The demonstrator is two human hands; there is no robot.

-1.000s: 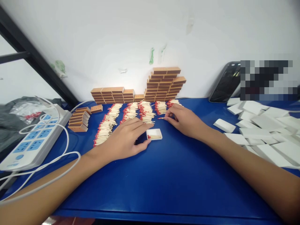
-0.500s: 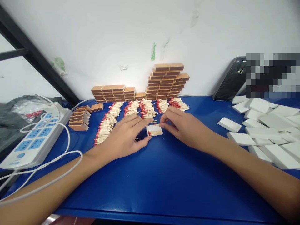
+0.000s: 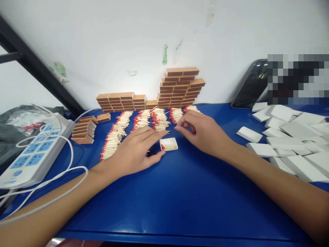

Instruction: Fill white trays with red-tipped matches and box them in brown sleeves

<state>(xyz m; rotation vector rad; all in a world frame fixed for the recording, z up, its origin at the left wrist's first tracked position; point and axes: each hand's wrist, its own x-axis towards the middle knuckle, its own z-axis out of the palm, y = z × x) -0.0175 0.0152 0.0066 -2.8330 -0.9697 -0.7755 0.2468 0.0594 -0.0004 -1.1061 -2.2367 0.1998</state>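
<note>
My left hand (image 3: 135, 149) rests on the blue table (image 3: 180, 202), forefinger and thumb bracketing the left end of a small white matchbox tray (image 3: 169, 144) that holds a few red-tipped matches. My right hand (image 3: 203, 132) hovers just right of and behind the tray, its curled fingertips reaching toward the rows of loose matches (image 3: 159, 120). Nothing shows between its fingers. More rows of matches (image 3: 114, 139) lie to the left.
Brown matchbox sleeves are stacked against the wall (image 3: 180, 89) and in a lower row (image 3: 120, 101), with a small stack (image 3: 83, 130) at the left. Several empty white trays (image 3: 290, 137) lie at the right. There is a power strip with cables (image 3: 33, 151) at the left and a dark phone (image 3: 250, 85) leaning at the back right.
My right hand came from the match pile to the tray, left matches in it, and has now drawn back toward the pile. My left hand has stayed on the tray.
</note>
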